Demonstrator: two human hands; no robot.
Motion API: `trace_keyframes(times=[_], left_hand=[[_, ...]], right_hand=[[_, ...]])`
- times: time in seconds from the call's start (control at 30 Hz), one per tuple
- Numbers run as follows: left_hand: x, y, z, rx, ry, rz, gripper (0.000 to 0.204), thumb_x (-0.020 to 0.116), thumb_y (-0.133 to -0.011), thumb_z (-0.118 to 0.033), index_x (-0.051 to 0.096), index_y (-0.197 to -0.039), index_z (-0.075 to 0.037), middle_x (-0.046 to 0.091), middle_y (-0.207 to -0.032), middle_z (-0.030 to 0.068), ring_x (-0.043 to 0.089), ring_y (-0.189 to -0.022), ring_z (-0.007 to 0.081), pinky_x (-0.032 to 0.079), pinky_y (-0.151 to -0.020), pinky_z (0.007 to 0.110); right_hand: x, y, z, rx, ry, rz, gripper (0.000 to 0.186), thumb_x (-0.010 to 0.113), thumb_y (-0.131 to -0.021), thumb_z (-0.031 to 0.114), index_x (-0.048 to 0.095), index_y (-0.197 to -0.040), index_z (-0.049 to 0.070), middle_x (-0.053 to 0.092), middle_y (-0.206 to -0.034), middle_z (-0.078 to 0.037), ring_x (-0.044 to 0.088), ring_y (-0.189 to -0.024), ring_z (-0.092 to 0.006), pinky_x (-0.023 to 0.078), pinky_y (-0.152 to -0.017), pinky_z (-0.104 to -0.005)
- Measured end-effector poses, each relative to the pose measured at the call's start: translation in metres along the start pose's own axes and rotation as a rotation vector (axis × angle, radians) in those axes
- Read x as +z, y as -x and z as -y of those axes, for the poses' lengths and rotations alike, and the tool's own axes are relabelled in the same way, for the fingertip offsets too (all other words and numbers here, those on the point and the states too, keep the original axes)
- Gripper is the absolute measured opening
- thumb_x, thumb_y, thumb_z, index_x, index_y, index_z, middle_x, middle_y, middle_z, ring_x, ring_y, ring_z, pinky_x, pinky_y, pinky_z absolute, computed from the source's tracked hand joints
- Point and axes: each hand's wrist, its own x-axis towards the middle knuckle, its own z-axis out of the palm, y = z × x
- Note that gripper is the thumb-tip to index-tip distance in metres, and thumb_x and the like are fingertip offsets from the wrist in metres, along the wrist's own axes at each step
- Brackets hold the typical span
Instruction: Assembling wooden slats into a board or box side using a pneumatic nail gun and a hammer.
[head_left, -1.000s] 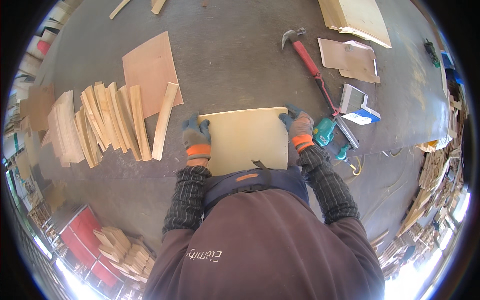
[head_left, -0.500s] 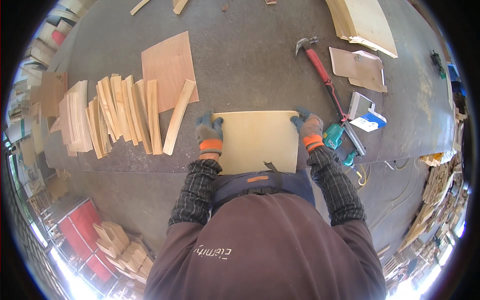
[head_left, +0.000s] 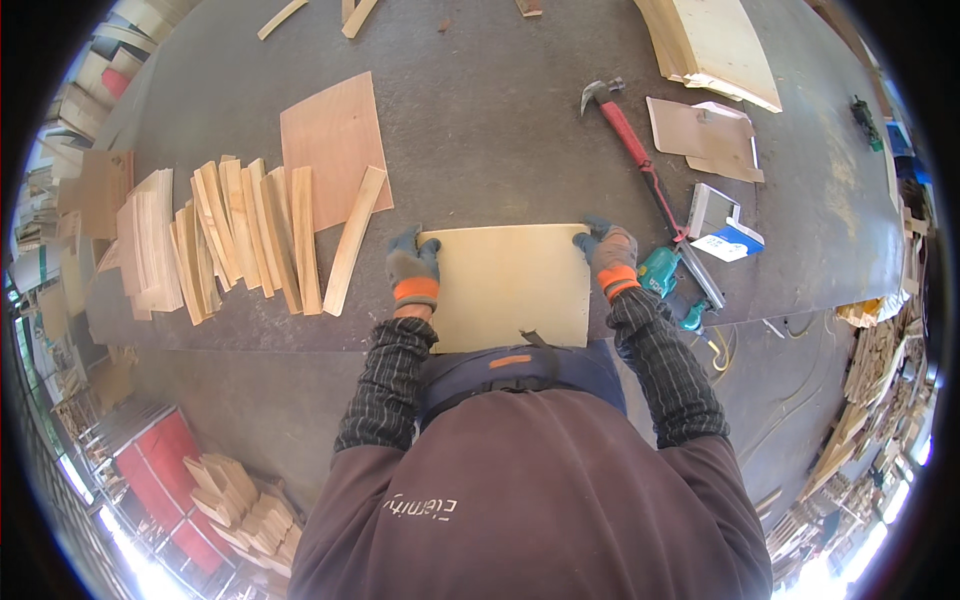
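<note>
A pale rectangular plywood panel (head_left: pixel 513 285) lies in front of my body at the table's near edge. My left hand (head_left: pixel 413 262), in a grey glove with an orange cuff, grips the panel's far left corner. At the far right corner, my gloved right hand (head_left: pixel 608 252) grips it the same way, thumb over the edge. Just right of that hand lies a teal nail gun (head_left: pixel 662 275). A claw hammer (head_left: pixel 634 140) with a red and black handle rests beyond it, its handle end near the tool.
Several wooden strips (head_left: pixel 250 235) fan out on the left beside a stack of thin boards (head_left: pixel 152 245). A reddish plywood sheet (head_left: pixel 335 140) lies behind them. To the right are a blue and white box (head_left: pixel 728 235), flattened cardboard (head_left: pixel 705 135) and stacked curved panels (head_left: pixel 715 50).
Both hands keep their hold on the panel's corners. The whole view has shifted slightly, and the panel hardly moves against my body.
</note>
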Motion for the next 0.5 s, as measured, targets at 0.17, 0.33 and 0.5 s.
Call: trace_keyframes(times=[0.17, 0.33, 0.5], left_hand=[[-0.015, -0.007, -0.036, -0.009, -0.191, 0.143, 0.035, 0.076, -0.089, -0.013, 0.076, -0.123, -0.004, 0.072, -0.119, 0.0219, 0.068, -0.113, 0.0406, 0.056, -0.098, 0.046], [0.0, -0.005, -0.05, 0.525, -0.504, -0.006, 0.028, 0.069, -0.092, -0.018, 0.077, -0.117, -0.008, 0.071, -0.118, 0.0184, 0.063, -0.119, 0.0375, 0.052, -0.101, 0.048], [0.045, 0.004, -0.07, 0.643, -0.103, 0.162, 0.019, 0.067, -0.094, -0.017, 0.076, -0.107, -0.007, 0.073, -0.112, 0.0149, 0.066, -0.109, 0.0373, 0.051, -0.097, 0.049]], right_hand=[[-0.008, 0.005, 0.011, 0.062, 0.136, -0.004, 0.048, 0.085, -0.087, 0.025, 0.076, -0.132, 0.014, 0.079, -0.124, -0.011, 0.076, -0.106, -0.0234, 0.057, -0.094, -0.0344], [-0.012, 0.002, 0.018, 0.092, 0.107, 0.062, 0.048, 0.08, -0.091, 0.034, 0.073, -0.137, 0.024, 0.077, -0.126, -0.011, 0.074, -0.113, -0.0295, 0.056, -0.101, -0.0372], [-0.006, 0.002, 0.005, 0.038, 0.062, 0.02, 0.049, 0.081, -0.09, 0.035, 0.073, -0.136, 0.023, 0.078, -0.125, -0.01, 0.074, -0.111, -0.0301, 0.056, -0.1, -0.0378]])
